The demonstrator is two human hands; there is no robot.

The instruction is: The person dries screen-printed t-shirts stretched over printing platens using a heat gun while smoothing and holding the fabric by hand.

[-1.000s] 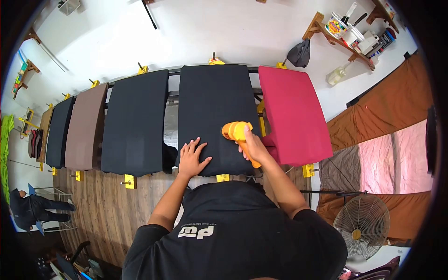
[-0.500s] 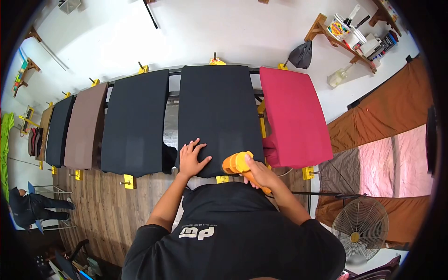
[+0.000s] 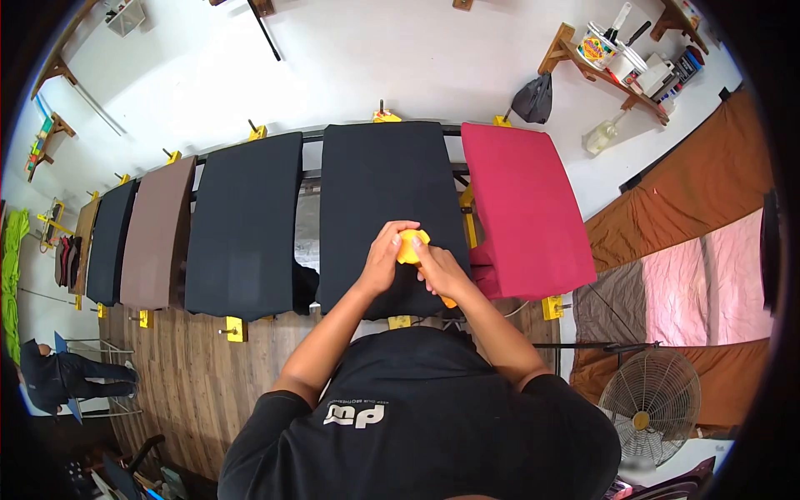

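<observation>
A yellow-and-orange gun-shaped hand tool (image 3: 412, 246) is held in front of my chest, above the near part of a black shirt (image 3: 387, 187) stretched over a flat board. My right hand (image 3: 440, 268) is closed round its handle, and the orange lower end sticks out below the fingers. My left hand (image 3: 384, 257) grips the tool's yellow head from the left, fingers curled over it. Both hands cover much of the tool, so its exact kind cannot be made out. The shirt's lower edge looks bunched beneath my hands.
To the right lies a red shirt (image 3: 529, 208) on its board; to the left, another black shirt (image 3: 242, 225) and a brown one (image 3: 157, 233). Yellow clamps (image 3: 237, 329) hold the boards. A fan (image 3: 650, 408) stands at lower right. Another person (image 3: 67, 375) is at far left.
My left hand has lifted off the black shirt and moved right onto the tool's head. My right hand has brought the tool up and slightly left. The view has shifted a little.
</observation>
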